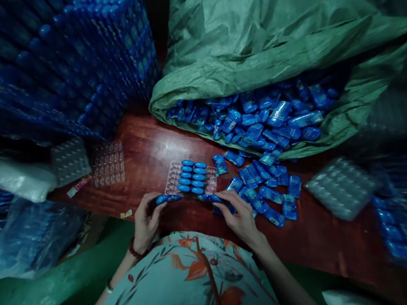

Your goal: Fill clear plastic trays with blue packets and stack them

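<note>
Above reddish-brown wooden tabletop [139, 142], at lower centre, shiny blue rounded packets [168, 198] are pinched by left hand [148, 218] and right hand [239, 214]; light, level pressure is advised.

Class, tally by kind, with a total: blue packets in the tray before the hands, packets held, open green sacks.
Blue packets in clear tray: 10
Held packets, one in left hand and one in right hand: 2
Green sack: 1
Total: 13
</note>
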`<control>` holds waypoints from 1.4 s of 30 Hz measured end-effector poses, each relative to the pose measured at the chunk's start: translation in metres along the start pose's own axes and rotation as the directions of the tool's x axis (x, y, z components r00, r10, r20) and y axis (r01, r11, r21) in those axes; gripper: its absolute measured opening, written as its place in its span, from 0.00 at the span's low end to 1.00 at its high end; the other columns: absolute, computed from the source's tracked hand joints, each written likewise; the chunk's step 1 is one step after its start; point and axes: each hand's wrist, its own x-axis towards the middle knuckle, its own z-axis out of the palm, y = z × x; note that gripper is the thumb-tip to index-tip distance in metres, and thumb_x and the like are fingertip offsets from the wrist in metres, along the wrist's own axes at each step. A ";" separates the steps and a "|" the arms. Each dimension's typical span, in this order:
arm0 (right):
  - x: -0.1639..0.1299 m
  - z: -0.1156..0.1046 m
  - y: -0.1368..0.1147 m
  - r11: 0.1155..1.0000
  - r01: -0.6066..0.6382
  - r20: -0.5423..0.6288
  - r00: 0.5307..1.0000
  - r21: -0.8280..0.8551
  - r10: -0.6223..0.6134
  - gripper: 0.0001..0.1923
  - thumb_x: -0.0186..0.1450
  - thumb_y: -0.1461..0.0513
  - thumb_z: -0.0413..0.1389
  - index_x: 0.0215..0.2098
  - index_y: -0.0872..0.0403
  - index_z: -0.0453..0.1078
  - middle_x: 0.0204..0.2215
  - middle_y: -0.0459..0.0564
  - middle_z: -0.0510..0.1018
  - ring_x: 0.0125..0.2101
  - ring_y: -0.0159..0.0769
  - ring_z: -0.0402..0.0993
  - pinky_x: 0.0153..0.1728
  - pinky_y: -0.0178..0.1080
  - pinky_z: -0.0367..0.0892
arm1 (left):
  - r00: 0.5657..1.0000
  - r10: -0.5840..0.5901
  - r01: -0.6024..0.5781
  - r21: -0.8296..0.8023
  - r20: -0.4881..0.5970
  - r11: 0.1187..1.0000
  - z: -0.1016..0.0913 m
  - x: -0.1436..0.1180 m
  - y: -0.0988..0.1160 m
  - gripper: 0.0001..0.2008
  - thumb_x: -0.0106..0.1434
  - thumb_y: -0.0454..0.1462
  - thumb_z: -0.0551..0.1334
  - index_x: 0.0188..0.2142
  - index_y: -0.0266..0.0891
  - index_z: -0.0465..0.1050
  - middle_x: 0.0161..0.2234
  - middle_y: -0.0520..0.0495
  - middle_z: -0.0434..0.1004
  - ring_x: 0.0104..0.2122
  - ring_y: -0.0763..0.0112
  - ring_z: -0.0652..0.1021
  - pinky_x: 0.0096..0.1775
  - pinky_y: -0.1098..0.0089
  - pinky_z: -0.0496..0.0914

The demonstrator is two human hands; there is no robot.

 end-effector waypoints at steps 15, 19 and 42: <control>0.023 0.026 -0.026 0.628 0.438 0.480 0.870 -0.643 -0.115 0.16 0.65 0.71 0.45 0.47 0.55 0.68 0.35 0.52 0.72 0.35 0.37 0.69 0.35 0.37 0.66 | 0.968 -0.105 0.113 -0.023 0.230 0.993 0.014 0.020 -0.007 0.10 0.62 0.40 0.59 0.40 0.36 0.71 0.35 0.47 0.74 0.35 0.70 0.75 0.40 0.70 0.70; 0.028 0.024 -0.027 0.617 0.467 0.518 0.848 -0.633 -0.110 0.16 0.65 0.70 0.46 0.47 0.55 0.69 0.34 0.53 0.72 0.35 0.37 0.69 0.35 0.37 0.66 | 0.916 0.230 -0.266 0.067 0.330 0.962 0.008 0.012 -0.003 0.16 0.65 0.32 0.51 0.51 0.41 0.68 0.41 0.44 0.71 0.40 0.71 0.74 0.42 0.71 0.71; 0.003 0.030 -0.002 0.995 -0.035 -0.030 0.999 -0.094 0.032 0.15 0.67 0.62 0.49 0.51 0.49 0.68 0.43 0.51 0.72 0.45 0.34 0.69 0.48 0.39 0.66 | 0.871 0.371 -0.439 0.173 0.321 0.882 0.006 -0.010 0.001 0.17 0.65 0.30 0.53 0.53 0.42 0.64 0.45 0.43 0.71 0.45 0.69 0.73 0.46 0.68 0.71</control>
